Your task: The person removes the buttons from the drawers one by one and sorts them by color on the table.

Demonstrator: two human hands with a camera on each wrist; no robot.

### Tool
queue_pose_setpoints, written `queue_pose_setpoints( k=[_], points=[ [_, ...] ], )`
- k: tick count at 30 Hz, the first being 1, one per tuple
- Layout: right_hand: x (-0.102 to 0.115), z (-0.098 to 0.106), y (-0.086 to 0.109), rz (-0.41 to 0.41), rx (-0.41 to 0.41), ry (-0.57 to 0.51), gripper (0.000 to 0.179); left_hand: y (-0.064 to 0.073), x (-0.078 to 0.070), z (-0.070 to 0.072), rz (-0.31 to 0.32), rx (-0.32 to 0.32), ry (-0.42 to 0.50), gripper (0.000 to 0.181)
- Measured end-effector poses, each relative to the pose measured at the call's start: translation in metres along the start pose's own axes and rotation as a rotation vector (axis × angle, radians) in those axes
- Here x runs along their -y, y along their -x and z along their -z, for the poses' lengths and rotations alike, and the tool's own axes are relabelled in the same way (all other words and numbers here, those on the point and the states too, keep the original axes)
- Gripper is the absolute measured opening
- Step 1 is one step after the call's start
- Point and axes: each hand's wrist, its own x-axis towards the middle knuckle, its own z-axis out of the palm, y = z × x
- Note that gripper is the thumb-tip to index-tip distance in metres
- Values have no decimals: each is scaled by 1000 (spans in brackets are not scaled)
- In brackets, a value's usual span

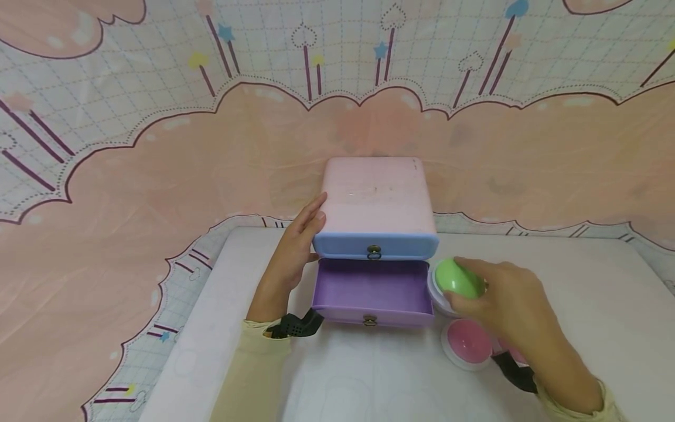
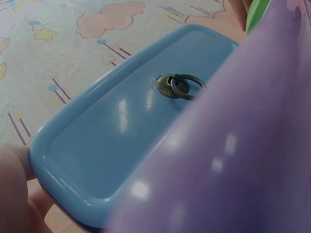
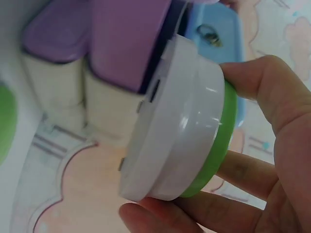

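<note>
My right hand (image 1: 514, 299) pinches a round white push-button piece with a green dome (image 1: 457, 278), thumb and fingers around its rim. In the right wrist view this button (image 3: 189, 126) is tilted on edge, its white base turned toward the drawers. It overlaps the right edge of the pulled-out purple drawer (image 1: 371, 318) in the head view. My left hand (image 1: 295, 249) rests along the left side of the pink-topped drawer box (image 1: 375, 196). The left wrist view shows its fingers at the corner of the blue drawer front (image 2: 112, 131).
Close below my right hand, a pink-domed round button (image 1: 469, 341) lies on the white table (image 1: 358, 381); another pink one is partly hidden by the wrist. Each drawer front has a brass pull, like the blue one's ring pull (image 2: 180, 86). Patterned cloth (image 1: 263, 158) hangs behind.
</note>
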Motion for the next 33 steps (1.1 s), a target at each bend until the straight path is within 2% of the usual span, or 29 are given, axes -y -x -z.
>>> queue_pose_setpoints(
  k=[12, 25, 33],
  points=[
    [-49, -3, 3, -55, -63, 38, 62, 0, -1, -1, 4, -7, -11, 50],
    [-81, -13, 4, -191, 45, 35, 78, 0, 0, -1, 6, -12, -16, 50],
    [-93, -23, 4, -256, 84, 22, 79, 0, 0, -1, 7, -13, -10, 50]
  ],
)
